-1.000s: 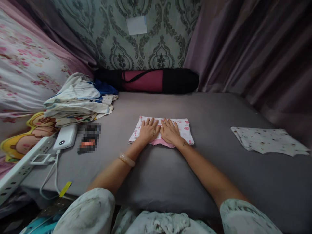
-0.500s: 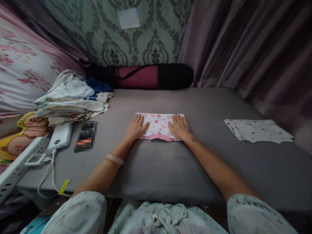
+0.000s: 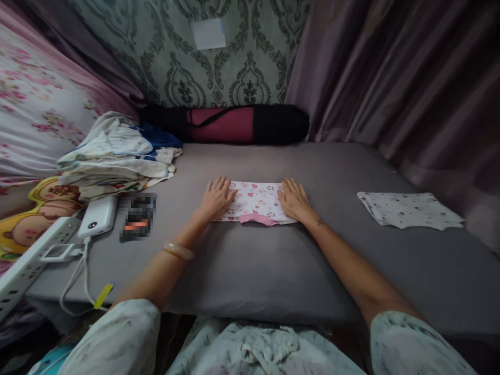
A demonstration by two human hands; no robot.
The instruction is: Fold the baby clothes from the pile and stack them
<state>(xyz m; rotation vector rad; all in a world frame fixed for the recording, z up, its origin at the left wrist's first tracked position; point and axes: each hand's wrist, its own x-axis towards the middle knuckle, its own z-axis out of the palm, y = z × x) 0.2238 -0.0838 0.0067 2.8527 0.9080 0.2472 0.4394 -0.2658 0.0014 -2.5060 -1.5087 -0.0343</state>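
Observation:
A folded white cloth with pink and red prints (image 3: pixel 255 200) lies flat on the grey sheet, its pink curved edge toward me. My left hand (image 3: pixel 217 199) rests flat on its left end, fingers spread. On the right end lies my right hand (image 3: pixel 296 200), also flat with its fingers apart. Neither hand grips anything. Farther right, apart from both hands, is a second folded white cloth with small dark prints (image 3: pixel 412 209).
The grey surface (image 3: pixel 250 271) carries a heap of clothes (image 3: pixel 113 153) at the left, a white power bank (image 3: pixel 97 216), a pixelated dark object (image 3: pixel 138 216) and a power strip (image 3: pixel 39 252). A black and red bag (image 3: pixel 226 124) lies along the back.
Both hands have slid outward, the left one to the left and the right one to the right, uncovering more of the printed cloth. The view has shifted slightly.

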